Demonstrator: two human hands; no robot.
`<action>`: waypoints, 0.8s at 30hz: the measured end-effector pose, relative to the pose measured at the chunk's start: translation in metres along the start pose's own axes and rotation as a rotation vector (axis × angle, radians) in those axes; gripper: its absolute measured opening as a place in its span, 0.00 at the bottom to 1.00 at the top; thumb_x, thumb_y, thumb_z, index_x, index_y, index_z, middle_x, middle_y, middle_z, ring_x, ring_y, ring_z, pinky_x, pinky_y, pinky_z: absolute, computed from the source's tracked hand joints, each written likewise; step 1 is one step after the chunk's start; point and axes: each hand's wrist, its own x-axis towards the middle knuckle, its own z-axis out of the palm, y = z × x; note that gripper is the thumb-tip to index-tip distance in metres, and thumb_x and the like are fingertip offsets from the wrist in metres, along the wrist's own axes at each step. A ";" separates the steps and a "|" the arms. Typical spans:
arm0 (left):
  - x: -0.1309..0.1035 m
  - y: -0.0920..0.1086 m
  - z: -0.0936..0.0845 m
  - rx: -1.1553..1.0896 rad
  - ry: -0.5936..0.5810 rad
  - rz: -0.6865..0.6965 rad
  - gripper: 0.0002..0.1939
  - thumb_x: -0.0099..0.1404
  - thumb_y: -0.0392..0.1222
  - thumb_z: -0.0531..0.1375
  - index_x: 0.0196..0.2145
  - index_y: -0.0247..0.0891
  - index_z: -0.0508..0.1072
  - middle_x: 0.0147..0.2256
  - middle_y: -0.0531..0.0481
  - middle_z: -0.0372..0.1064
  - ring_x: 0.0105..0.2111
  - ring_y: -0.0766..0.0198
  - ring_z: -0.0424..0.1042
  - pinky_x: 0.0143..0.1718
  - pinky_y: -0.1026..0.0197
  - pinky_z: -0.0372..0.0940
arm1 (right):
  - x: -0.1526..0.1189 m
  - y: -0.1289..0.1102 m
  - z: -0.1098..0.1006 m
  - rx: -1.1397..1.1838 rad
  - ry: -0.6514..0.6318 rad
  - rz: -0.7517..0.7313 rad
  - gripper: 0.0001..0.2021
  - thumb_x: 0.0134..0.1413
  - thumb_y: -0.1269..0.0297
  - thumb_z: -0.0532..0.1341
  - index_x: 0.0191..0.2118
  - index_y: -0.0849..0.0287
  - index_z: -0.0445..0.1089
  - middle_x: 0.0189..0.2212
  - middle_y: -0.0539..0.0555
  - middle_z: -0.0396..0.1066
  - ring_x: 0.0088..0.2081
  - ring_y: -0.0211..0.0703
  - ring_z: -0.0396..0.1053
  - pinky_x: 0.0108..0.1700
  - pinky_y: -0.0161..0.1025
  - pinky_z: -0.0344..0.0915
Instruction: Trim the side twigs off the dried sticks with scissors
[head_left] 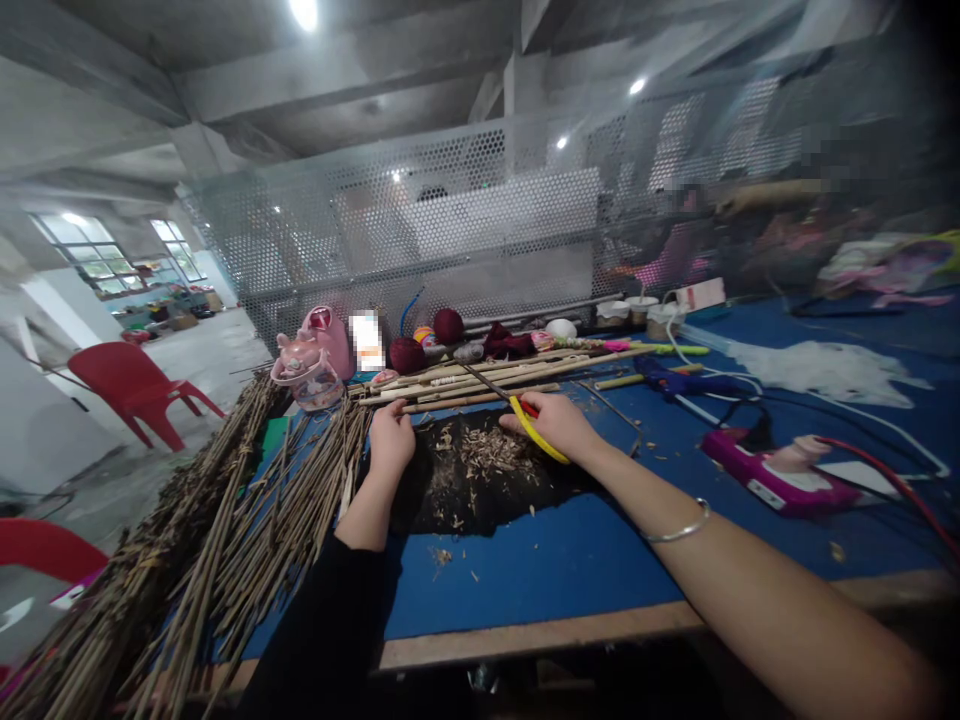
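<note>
Now: right hand [556, 425], fingers clamped on yellow-handled scissors [535, 432]. Left hand [391, 437] at left end of brown stick [457, 401], along far edge of dark cloth [427, 505]; cannot tell whether gripping. Best: stick steady, blades [487, 381] clear of left fingers.

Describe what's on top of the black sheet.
Small tan bits lie scattered on the black sheet; the surface beneath them, and whatever the right hand covers, cannot be seen.

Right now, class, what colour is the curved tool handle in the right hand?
Curved handle: yellow, best seen in the head view.
</note>
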 end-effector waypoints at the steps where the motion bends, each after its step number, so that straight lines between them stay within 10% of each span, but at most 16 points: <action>1: 0.001 -0.004 0.001 0.064 -0.012 0.006 0.18 0.57 0.34 0.52 0.46 0.29 0.69 0.41 0.37 0.69 0.41 0.58 0.68 0.44 0.61 0.58 | 0.000 0.001 0.001 0.001 0.007 -0.002 0.22 0.43 0.41 0.52 0.22 0.58 0.63 0.18 0.50 0.63 0.21 0.36 0.56 0.23 0.32 0.47; 24: -0.021 0.025 0.002 0.296 -0.202 0.072 0.12 0.61 0.45 0.50 0.37 0.41 0.71 0.36 0.44 0.71 0.38 0.58 0.69 0.36 0.62 0.59 | 0.000 0.004 0.008 0.044 -0.019 -0.002 0.21 0.42 0.43 0.54 0.20 0.58 0.62 0.16 0.48 0.60 0.21 0.35 0.54 0.23 0.31 0.46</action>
